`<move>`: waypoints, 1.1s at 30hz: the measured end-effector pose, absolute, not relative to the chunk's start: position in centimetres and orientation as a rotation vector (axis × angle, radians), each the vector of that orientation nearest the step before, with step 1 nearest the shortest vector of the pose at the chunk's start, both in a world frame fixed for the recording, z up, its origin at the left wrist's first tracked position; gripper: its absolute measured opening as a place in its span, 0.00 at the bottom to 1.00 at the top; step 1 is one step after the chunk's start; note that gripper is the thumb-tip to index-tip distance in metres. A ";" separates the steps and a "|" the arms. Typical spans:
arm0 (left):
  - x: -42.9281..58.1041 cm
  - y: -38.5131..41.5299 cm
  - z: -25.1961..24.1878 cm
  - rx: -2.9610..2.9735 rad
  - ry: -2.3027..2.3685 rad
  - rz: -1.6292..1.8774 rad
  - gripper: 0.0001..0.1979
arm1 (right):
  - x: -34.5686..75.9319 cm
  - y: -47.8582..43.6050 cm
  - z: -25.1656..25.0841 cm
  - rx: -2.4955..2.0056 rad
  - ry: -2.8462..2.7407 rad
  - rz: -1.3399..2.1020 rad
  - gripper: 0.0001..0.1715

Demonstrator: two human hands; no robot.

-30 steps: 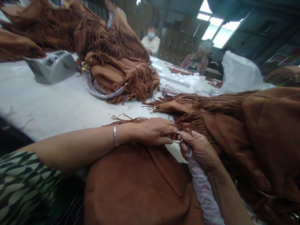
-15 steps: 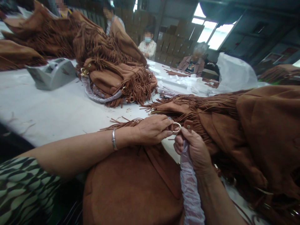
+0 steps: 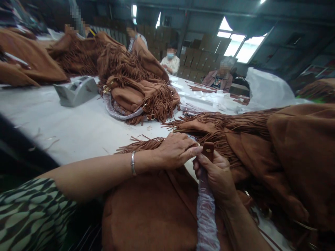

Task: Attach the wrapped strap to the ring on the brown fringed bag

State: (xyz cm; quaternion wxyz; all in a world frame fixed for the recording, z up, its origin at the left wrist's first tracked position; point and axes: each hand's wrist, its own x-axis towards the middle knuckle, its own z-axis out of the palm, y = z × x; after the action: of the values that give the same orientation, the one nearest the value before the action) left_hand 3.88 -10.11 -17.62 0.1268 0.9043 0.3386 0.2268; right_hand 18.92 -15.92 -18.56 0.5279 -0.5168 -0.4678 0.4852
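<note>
Right hand [image 3: 217,174] pinches a plastic-wrapped brown leather strap [image 3: 206,218]; left hand [image 3: 176,150]'s at its 10 o'clock, can't tell its grip tbh.

My right hand [image 3: 216,172] holds a plastic-wrapped strap [image 3: 206,216] and a brown tab [image 3: 208,150]. My left hand [image 3: 176,150] pinches a shiny ring [image 3: 198,144], mostly hidden, near a brown bag [image 3: 146,216]. From far off, I see a gray tape holder [image 3: 74,92].
</note>
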 end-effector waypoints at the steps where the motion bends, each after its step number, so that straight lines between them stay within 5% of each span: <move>1: 4.0 -10.0 -17.8 2.651 0.987 0.671 0.24 | 19.0 -15.9 -18.5 -1.251 -1.141 1.160 0.18; 9: 4.1 -9.3 -18.6 2.812 0.942 0.716 0.24 | 20.5 -15.8 -17.8 -1.281 -1.265 1.130 0.18; 19: 4.6 -9.5 -19.9 2.882 1.004 0.471 0.25 | 23.3 -16.5 -15.9 -1.163 -0.762 1.658 0.16; 33: 4.2 -10.0 -20.5 2.854 0.875 0.565 0.22 | 24.9 -17.2 -14.7 -1.865 -1.482 1.560 0.27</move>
State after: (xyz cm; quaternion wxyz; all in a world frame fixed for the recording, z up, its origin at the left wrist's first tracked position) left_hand 4.17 -10.00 -20.51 0.0519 0.9381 0.2876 0.1856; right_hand 24.86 -17.15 -14.67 0.1464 -0.6479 -0.5147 0.5420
